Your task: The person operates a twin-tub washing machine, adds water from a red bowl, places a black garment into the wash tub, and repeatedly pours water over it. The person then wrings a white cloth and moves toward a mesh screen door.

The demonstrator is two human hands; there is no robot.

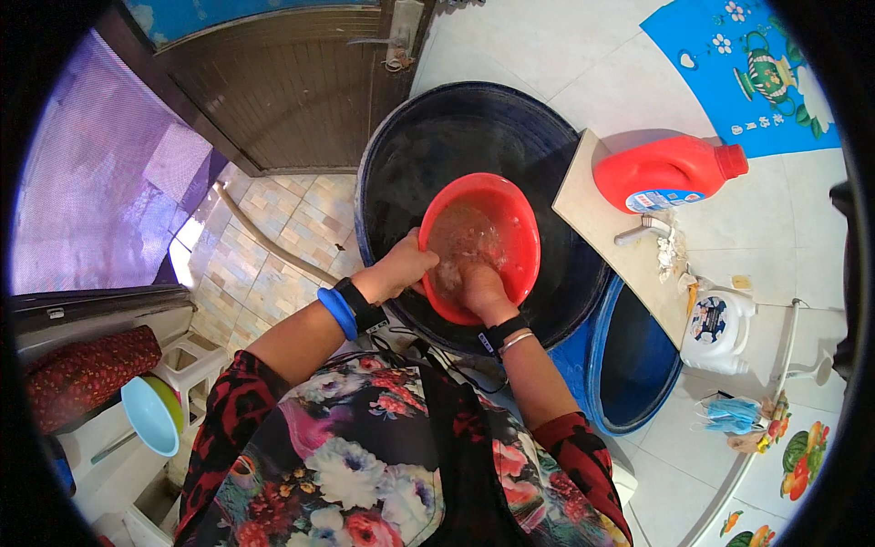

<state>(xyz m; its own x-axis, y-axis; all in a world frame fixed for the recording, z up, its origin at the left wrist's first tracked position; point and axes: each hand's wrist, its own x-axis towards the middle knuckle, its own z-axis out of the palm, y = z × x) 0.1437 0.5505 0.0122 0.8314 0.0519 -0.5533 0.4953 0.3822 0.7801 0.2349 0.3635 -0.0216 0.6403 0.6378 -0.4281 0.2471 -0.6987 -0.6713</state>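
Observation:
My left hand (409,265) grips the left rim of a red plastic basin (525,239), with the thumb over the rim. Cloudy, bubbly water stands in the basin. Into this water dips my right hand (482,286); its fingers are under the surface, so whether they hold anything is hidden. The basin is over the front part of a large dark round tub (472,130), which looks to hold dark water.
To the right, a corner shelf (581,179) carries a red detergent bottle (660,171), a brush (641,231) and a white jug (718,328). Below it is a blue barrel (632,355). A hose (266,239) crosses the tiled floor at left, near a brown door (273,96).

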